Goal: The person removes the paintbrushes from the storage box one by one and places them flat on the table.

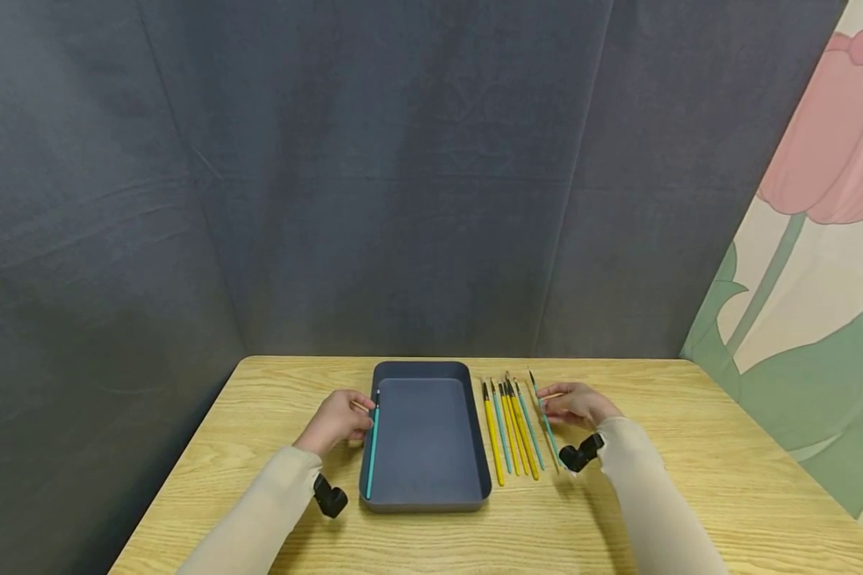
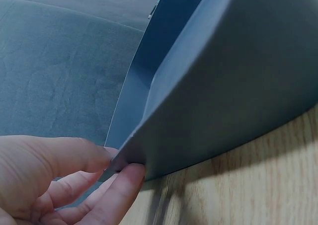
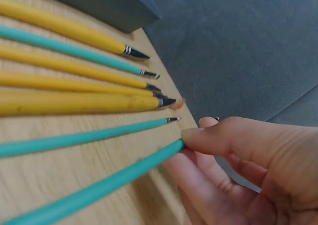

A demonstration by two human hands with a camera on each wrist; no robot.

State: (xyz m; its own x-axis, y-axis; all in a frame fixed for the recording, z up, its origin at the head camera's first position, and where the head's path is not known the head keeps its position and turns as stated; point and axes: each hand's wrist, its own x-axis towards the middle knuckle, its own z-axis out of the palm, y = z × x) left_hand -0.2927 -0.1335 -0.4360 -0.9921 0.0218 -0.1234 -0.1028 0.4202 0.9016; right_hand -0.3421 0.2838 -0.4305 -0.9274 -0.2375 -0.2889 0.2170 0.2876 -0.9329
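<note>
My left hand [image 1: 338,418] pinches the left rim of a dark grey rectangular tray [image 1: 479,447], thumb over the inside and fingers against the outer wall in the left wrist view. A teal paintbrush [image 1: 373,454] lies lengthwise inside the tray along that left side, bristles away from me. Between the thumb and fingers of my right hand [image 1: 578,403] is another teal paintbrush [image 3: 114,179], gripped near its bristle end, its handle slanting back toward me. Just left of it, several yellow paintbrushes [image 1: 493,443] and teal paintbrushes [image 1: 503,435] lie side by side on the table.
The wooden table [image 1: 690,479] carries the tray in the middle, with the brush row close along the tray's right wall. A dark cloth [image 1: 417,176] hangs behind the far edge. At right stands a tulip-patterned curtain [image 1: 820,319].
</note>
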